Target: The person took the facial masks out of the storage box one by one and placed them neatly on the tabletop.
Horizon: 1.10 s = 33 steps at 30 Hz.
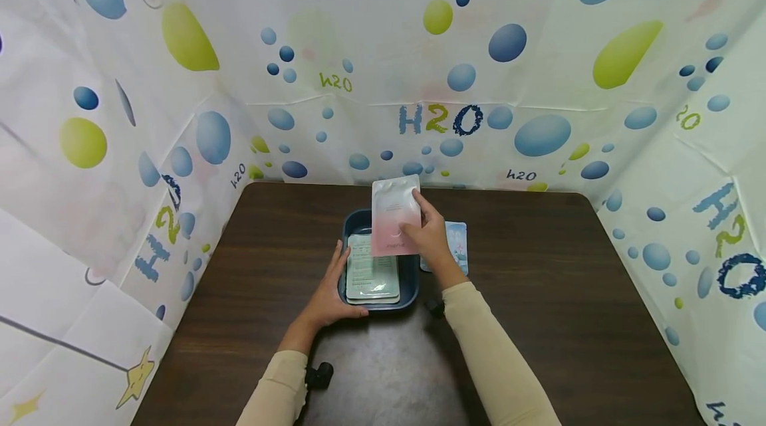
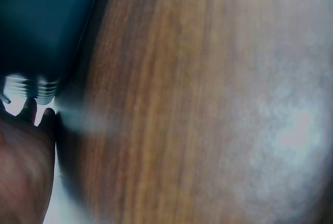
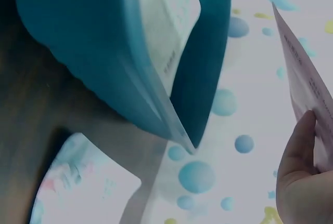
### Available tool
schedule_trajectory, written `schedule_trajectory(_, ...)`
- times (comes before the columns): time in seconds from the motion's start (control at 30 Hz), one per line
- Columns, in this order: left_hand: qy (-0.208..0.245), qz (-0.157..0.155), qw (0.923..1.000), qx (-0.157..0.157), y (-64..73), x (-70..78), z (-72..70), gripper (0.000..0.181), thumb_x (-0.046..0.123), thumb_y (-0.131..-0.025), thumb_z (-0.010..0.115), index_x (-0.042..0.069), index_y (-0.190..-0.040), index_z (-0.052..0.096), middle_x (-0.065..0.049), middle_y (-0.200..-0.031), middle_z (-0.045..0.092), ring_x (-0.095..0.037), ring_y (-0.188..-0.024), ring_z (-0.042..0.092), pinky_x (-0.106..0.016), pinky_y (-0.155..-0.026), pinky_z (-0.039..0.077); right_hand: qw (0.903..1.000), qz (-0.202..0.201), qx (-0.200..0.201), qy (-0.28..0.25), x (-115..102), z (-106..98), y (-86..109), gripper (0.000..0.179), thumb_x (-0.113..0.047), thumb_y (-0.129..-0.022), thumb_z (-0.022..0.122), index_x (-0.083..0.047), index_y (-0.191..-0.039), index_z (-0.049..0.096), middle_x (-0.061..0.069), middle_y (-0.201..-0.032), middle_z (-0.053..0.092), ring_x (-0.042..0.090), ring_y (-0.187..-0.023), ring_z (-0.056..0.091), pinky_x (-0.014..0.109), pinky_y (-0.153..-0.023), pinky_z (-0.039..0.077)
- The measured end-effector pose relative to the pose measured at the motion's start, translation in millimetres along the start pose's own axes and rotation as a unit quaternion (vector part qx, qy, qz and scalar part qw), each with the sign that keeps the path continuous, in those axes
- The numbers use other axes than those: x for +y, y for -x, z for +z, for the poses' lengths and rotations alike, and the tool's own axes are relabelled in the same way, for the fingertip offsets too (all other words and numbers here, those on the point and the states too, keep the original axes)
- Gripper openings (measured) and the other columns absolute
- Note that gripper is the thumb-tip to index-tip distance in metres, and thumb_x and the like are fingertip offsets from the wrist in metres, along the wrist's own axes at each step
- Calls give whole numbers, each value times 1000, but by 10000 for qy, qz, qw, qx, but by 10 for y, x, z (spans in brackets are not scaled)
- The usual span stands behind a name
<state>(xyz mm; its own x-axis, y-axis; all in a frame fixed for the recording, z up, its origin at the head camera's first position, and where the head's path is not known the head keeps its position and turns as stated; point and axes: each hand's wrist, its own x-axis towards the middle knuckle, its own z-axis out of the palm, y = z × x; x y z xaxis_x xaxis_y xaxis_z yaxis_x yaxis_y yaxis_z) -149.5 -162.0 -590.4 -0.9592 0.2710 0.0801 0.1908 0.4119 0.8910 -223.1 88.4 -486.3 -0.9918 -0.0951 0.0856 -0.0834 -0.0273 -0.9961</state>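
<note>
My right hand (image 1: 429, 233) pinches a pink-and-white sheet mask packet (image 1: 391, 216), thumb on its front, above the far part of a dark blue plastic basket (image 1: 409, 293). The right wrist view shows this packet (image 3: 307, 78) edge-on, clear of the basket (image 3: 104, 47). Pale green packets (image 1: 371, 276) lie stacked inside the basket, partly covered by the pink one. My left hand (image 1: 330, 290) rests against the basket's near left corner, fingers stretched along its left side and thumb at the front. A light blue packet (image 1: 457, 243) lies on the table right of the basket, partly behind my right hand.
The dark brown wooden table (image 1: 538, 319) reaches out on both sides of the basket. White cloth with blue and green spots (image 1: 371, 67) hangs behind and beside it. A small black device (image 1: 320, 376) is strapped to my left wrist.
</note>
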Motion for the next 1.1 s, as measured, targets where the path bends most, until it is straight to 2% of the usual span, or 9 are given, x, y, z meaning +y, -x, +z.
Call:
schedule_trajectory(0.2, -26, 27, 10000, 28, -1, 0, 6, 138, 33, -57, 101, 19, -165, 16, -5, -175, -6, -40, -159, 4, -75, -117, 19, 9999, -34, 154, 30, -89, -119, -36, 79, 0, -91, 66, -21, -160, 35, 14, -150, 51, 29, -119, 54, 54, -101, 53)
schedule_trajectory(0.57, 26, -33, 10000, 24, 10, 10, 16, 139, 32, -57, 101, 20, -166, 15, -6, -175, -7, -39, -160, 3, -75, -117, 18, 9989, -96, 461, -72, -215, -429, -97, 77, -1, -94, 64, -18, -161, 32, 15, -153, 48, 29, -121, 51, 55, -105, 50)
schedule_trajectory(1.1, 18, -8, 10000, 5, 16, -1, 15, 139, 32, -57, 101, 19, -166, 14, -6, -175, -8, -39, -160, 3, -75, -117, 19, 9960, 18, 893, -43, -261, -817, -167, 81, 13, -90, 52, -18, -162, 31, 11, -160, 44, 29, -126, 52, 54, -110, 46)
